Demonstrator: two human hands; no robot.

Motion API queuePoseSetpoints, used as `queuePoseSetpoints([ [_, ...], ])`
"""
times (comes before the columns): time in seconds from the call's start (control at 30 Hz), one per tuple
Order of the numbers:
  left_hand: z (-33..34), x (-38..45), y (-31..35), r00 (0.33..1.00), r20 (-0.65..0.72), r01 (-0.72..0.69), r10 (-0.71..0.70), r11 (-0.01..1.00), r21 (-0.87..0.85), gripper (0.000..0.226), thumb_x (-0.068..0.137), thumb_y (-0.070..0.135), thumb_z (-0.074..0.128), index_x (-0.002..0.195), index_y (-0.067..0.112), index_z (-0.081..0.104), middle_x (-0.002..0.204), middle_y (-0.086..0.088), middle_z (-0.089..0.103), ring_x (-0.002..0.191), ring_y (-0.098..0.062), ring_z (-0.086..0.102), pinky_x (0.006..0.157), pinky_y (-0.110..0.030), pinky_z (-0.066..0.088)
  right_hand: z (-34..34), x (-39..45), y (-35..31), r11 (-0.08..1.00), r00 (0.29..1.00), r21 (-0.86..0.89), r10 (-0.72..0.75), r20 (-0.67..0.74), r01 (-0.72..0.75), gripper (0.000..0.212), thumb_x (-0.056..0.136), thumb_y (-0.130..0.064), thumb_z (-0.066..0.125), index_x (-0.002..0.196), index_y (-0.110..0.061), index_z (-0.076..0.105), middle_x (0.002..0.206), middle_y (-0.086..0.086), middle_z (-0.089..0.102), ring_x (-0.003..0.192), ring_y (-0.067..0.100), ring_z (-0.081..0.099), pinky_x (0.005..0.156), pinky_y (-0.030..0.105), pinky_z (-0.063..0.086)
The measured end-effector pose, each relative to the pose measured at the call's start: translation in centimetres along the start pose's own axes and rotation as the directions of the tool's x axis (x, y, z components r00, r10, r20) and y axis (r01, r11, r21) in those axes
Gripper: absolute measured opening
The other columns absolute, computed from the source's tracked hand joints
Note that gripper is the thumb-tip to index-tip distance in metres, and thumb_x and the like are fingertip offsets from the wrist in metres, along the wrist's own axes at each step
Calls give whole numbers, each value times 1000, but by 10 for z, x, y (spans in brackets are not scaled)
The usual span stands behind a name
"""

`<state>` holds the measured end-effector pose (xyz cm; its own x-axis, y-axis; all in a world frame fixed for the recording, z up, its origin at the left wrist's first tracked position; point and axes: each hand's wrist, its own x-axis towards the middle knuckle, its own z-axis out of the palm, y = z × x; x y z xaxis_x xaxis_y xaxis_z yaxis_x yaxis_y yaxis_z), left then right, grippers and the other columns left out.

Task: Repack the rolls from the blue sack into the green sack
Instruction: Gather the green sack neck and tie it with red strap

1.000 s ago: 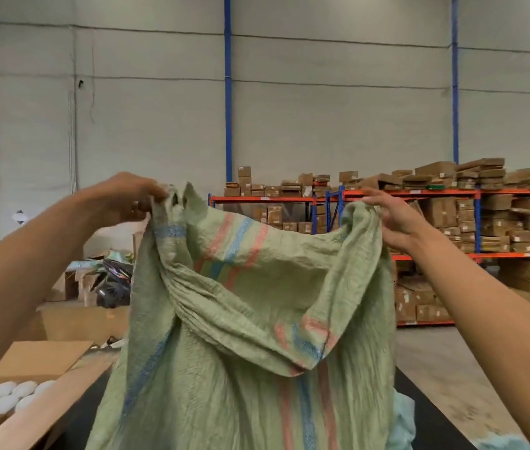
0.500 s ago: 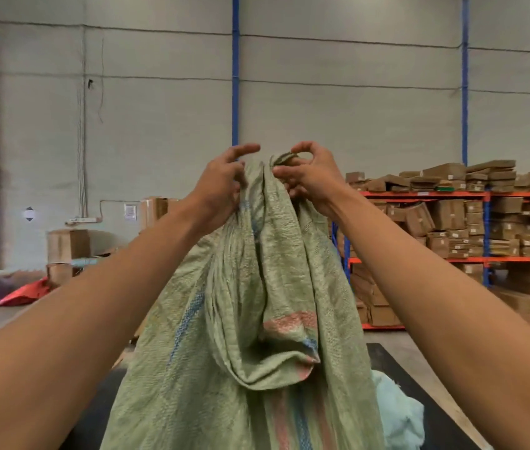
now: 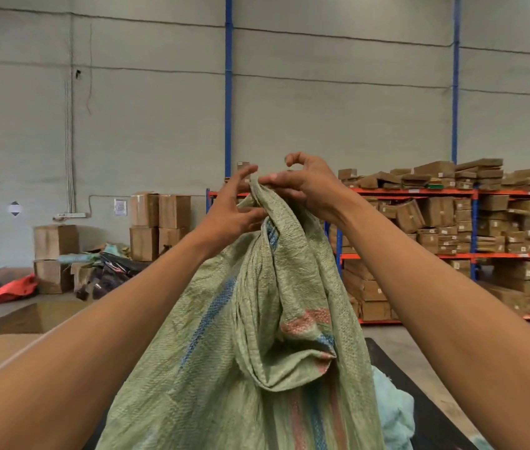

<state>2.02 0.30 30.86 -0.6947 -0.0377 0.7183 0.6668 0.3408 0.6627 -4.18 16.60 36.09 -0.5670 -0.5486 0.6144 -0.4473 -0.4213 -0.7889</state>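
Two bare hands meet at the top of the pale green woven plastic sack with blue and red stripes point(image 3: 257, 352), held up at about head height so its mouth stays gathered into one bunch. The right hand point(image 3: 309, 186) has its grip clamped on the bunched rim between thumb and fingers, carrying the cloth. The left hand point(image 3: 234, 206) lies against the neck just below, fingers spread and apart, probably to steady or twist it. The sack body hangs down over the dark surface point(image 3: 419, 384). A light blue crumpled sack point(image 3: 393, 414) shows just behind its lower right edge; no rolls are visible.
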Motion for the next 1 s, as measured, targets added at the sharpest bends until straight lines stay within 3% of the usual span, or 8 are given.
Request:
queuePoseSetpoints([
  [0.2, 0, 15, -18, 991, -133, 25, -3, 985, 168, 30, 86, -1, 68, 104, 23, 64, 105, -8, 67, 97, -28, 69, 79, -45, 60, -4, -9, 8, 998, 995, -59, -31, 98, 36, 32, 86, 19, 53, 93, -10, 43, 85, 16, 68, 86, 33, 71, 79, 37, 62],
  [0.37, -14, 32, -28, 922, -387, 161, 9, 900, 406, 21, 87, 7, 61, 105, 11, 69, 104, -8, 70, 98, -25, 65, 89, -40, 53, -3, -44, 22, 826, 957, -492, -188, 221, 276, 24, 84, -15, 75, 91, -12, 52, 84, 8, 59, 71, 23, 55, 63, 30, 49],
  [0.47, -22, 35, -27, 871, -490, 247, 24, 842, 479, 21, 89, 16, 60, 106, 6, 67, 103, -12, 68, 97, -26, 61, 78, -32, 45, 11, -75, 44, 539, 878, -752, 45, 476, 380, 43, 73, -44, 83, 96, -17, 59, 91, 0, 63, 80, 13, 56, 74, 29, 48],
  [0.57, -27, 39, -26, 833, -554, 311, -17, 842, 441, 31, 91, 23, 59, 114, 4, 66, 110, -15, 68, 103, -30, 61, 85, -35, 47, 23, -94, 76, -33, 839, -861, 247, 485, 507, 83, 60, -80, 68, 123, -28, 52, 120, -9, 61, 108, 13, 47, 99, 35, 35],
  [0.7, -34, 40, -17, 738, -666, 419, -106, 846, 330, 39, 94, 31, 56, 120, 5, 66, 117, -16, 67, 109, -33, 62, 92, -36, 48, 29, -110, 103, -281, 840, -792, 211, 500, 542, 71, 70, -75, 62, 116, -21, 63, 118, -3, 62, 117, 24, 43, 104, 48, 32],
  [0.77, -39, 38, -14, 733, -670, 433, -119, 841, 325, 39, 94, 31, 55, 121, 5, 64, 119, -16, 66, 110, -34, 61, 94, -37, 49, 27, -110, 98, -193, 853, -831, 130, 506, 522, 36, 80, -50, 69, 103, -21, 68, 104, -7, 59, 107, 17, 42, 100, 44, 35],
  [0.87, -53, 36, -7, 750, -643, 421, -156, 862, 282, 39, 93, 29, 53, 126, 10, 61, 118, -7, 65, 109, -30, 60, 95, -36, 48, 20, -98, 56, 259, 948, -912, -115, 298, 318, 3, 83, -13, 66, 85, -13, 64, 95, -9, 52, 97, 10, 43, 93, 36, 44],
  [1.0, -79, 40, 0, 766, -580, 335, -277, 942, -8, 34, 90, 21, 55, 123, 17, 63, 111, -9, 69, 98, -26, 65, 85, -38, 56, -7, -64, -23, 522, 886, -841, -445, -128, 141, 15, 88, -6, 56, 78, -15, 64, 83, -1, 64, 79, 14, 60, 71, 35, 53],
])
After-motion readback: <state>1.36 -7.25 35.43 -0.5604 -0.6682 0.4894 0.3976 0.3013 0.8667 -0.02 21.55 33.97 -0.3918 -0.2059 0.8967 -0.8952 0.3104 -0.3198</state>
